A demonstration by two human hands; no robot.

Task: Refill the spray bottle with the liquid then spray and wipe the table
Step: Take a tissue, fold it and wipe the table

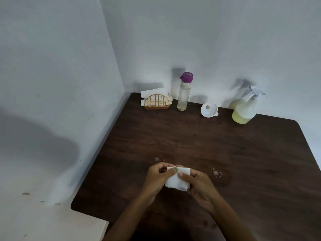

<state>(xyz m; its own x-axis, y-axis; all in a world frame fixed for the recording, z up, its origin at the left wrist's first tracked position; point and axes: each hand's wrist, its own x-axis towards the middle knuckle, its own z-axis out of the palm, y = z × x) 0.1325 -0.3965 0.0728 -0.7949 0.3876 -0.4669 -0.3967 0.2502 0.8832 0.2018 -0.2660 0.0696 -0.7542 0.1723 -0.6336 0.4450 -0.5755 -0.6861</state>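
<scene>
Both hands hold a folded white paper napkin (175, 181) just above the near middle of the dark wooden table (251, 153). My left hand (157, 178) grips its left side, my right hand (199, 186) its right side, thumbs on top. The spray bottle (245, 108), with a clear body, a white trigger head and pale yellow liquid in its lower part, stands at the back right by the wall. A tall clear bottle (184, 93) with a purple cap stands at the back, with a little liquid at its bottom. A white funnel (209, 110) lies between the two bottles.
A gold wire napkin holder (156, 102) with white napkins stands at the back left corner. Small wet droplets (215, 173) sit on the table right of my hands, and another spot (156, 159) lies just beyond them. White walls close off the left and back sides.
</scene>
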